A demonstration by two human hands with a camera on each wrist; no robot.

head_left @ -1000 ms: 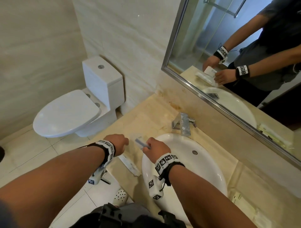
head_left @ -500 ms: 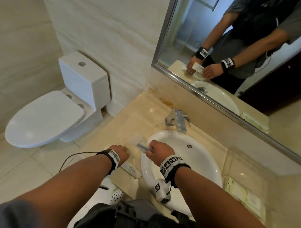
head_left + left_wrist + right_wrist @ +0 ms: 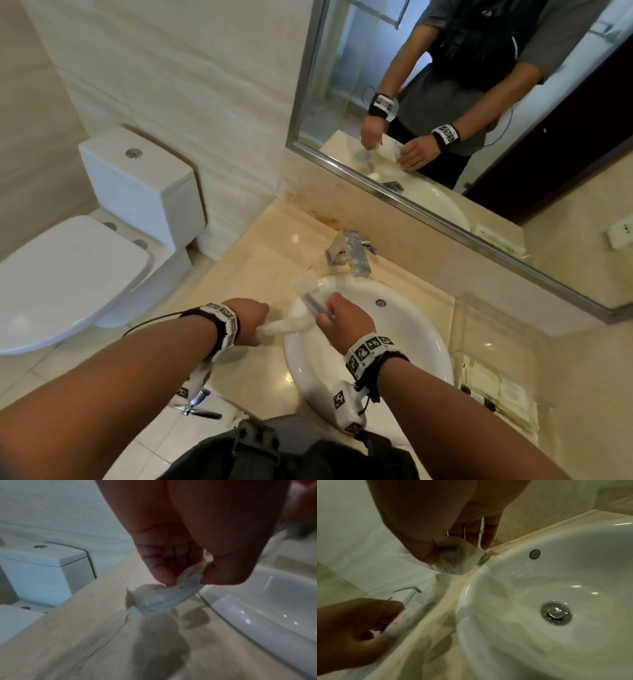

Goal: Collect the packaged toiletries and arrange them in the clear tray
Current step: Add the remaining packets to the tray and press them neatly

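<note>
Our left hand [image 3: 251, 320] pinches a long packet [image 3: 286, 327] just off the tabletop [image 3: 260, 260]; our right hand [image 3: 344, 323] grips another packet [image 3: 310, 291] — carry both right to the tray [image 3: 496, 387], pinching firmly, since film slips.

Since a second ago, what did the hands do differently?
The left hand took hold of the long white packet that lay on the counter and lifted it toward the sink. The right hand still grips its clear packet. The clear tray stayed put.
</note>
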